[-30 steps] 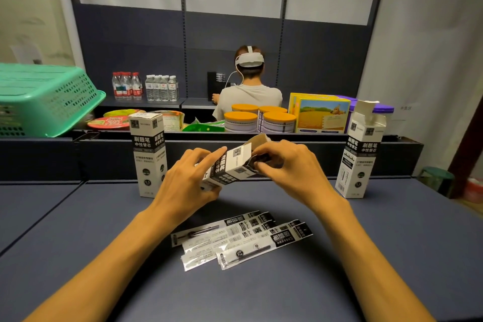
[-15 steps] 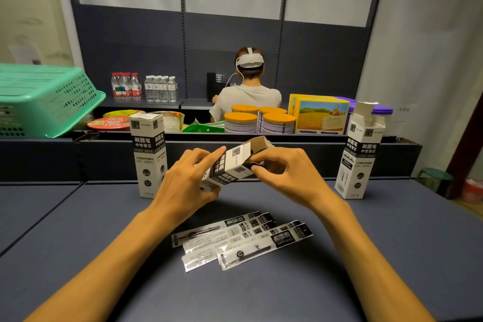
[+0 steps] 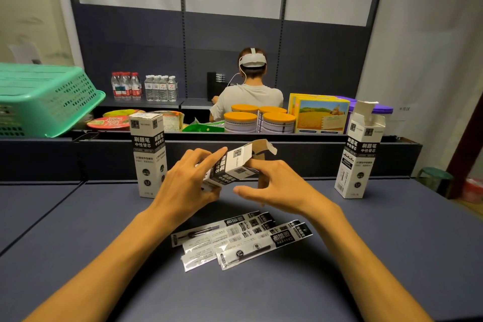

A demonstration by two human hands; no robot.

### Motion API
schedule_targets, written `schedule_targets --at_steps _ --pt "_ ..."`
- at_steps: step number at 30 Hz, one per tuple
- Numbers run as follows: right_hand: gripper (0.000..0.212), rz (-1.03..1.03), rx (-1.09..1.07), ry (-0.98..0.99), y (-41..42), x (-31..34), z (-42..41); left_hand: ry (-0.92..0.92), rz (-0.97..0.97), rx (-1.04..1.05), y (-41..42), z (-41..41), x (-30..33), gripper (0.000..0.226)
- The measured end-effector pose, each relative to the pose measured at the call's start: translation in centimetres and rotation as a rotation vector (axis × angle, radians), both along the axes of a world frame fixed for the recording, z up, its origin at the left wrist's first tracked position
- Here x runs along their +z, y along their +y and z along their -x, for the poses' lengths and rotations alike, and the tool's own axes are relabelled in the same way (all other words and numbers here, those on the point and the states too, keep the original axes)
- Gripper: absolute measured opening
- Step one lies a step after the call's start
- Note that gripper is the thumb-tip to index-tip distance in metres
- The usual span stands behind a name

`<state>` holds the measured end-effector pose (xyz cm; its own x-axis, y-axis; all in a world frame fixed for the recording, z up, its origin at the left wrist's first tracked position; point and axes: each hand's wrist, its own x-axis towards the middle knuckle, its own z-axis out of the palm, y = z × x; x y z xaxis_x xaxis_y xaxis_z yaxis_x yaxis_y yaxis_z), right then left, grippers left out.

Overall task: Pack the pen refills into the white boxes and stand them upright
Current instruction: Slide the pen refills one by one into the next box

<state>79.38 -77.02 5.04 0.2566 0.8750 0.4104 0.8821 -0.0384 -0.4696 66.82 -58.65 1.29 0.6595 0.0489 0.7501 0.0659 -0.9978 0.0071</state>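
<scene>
Since a moment ago the right hand (image 3: 277, 185) has slid off the mouth of the box (image 3: 232, 165) and dropped lower, and the end flap now stands free. Its fingers (image 3: 261, 180) are spread and loosely bent, index tip still at the box's underside near the open end, thumb pointing left; they grip nothing that I can see. The left hand (image 3: 188, 183) holds the box's lower end, fingers (image 3: 211, 157) laid along the top face and thumb beneath, so the box hangs tilted above the desk (image 3: 392, 243), open end up and to the right.

I judge the box light, thin card that will dent under a hard squeeze; holding it across its narrow faces near the middle looks safest, leaving the mouth free. The refills (image 3: 240, 238) lie in a fanned pile on the desk just below the hands, each in a slick flat sleeve. They look light, bendy and apt to slide over one another, so pinching the bundle near one end should steer it in.

Two more boxes stand upright: a closed one (image 3: 149, 157) to the left, another (image 3: 362, 154) with its flap open to the right. Beyond the matte, dark desk runs a ledge with a green basket (image 3: 47, 99), tins (image 3: 258, 120) and bottles (image 3: 143, 86); a person (image 3: 251, 89) in a headset sits facing away.
</scene>
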Motion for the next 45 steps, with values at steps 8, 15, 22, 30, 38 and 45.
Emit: schedule_targets --at_steps 8,15,22,30,38,45 --pt "0.035 -0.258 -0.033 0.016 -1.2 1.1 -0.6 -0.01 0.029 0.011 0.3 0.1 0.0 0.092" --pt "0.017 -0.295 -0.048 0.0 -1.3 0.8 -0.8 -0.01 0.037 0.034 0.4 0.2 0.1 0.091" --pt "0.03 -0.194 -0.067 0.004 -0.8 0.2 -1.0 0.0 0.039 0.031 0.5 0.1 -0.1 0.092" --pt "0.041 -0.13 -0.046 -0.002 -0.6 0.1 -0.5 -0.001 0.019 0.017 0.3 0.1 0.0 0.094" --pt "0.057 0.05 -0.007 -0.03 0.3 -0.3 0.0 0.018 -0.032 -0.006 -0.2 0.0 0.1 0.093" --pt "0.034 -0.219 0.018 0.106 -1.1 1.0 -0.3 -0.003 0.05 0.01 0.4 0.3 0.2 0.092"
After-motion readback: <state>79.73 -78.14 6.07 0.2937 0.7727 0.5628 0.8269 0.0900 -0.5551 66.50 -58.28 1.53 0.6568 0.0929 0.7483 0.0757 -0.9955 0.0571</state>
